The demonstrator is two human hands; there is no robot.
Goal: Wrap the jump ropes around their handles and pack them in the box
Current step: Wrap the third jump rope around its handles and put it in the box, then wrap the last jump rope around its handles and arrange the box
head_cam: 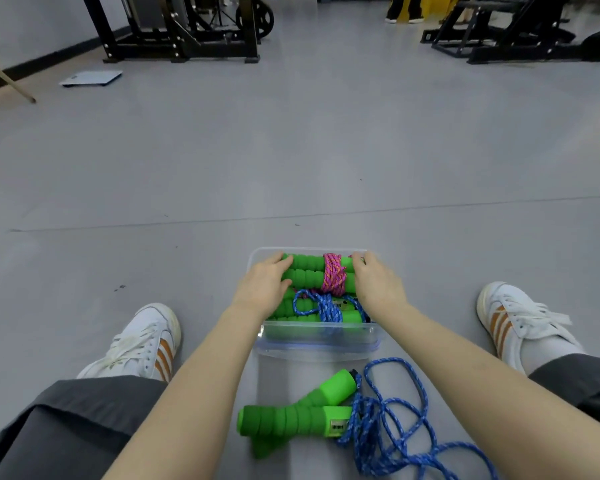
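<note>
A clear plastic box [317, 336] stands on the floor between my feet. At its far side lies a bundle of green foam handles wound with pink rope [333, 273]. My left hand [265, 284] holds the bundle's left end and my right hand [378, 284] holds its right end. Nearer to me in the box lies a second green-handled bundle tied with blue rope [323, 308]. In front of the box, close to me, a third jump rope [309, 415] with green handles lies on the floor, its blue rope loose and tangled to the right.
My white shoes [142, 342] flank the box on the grey floor. Black gym machines [184, 27] stand far back left and right. A flat scale [90, 78] lies at the far left. A person's legs [404, 8] show at the back.
</note>
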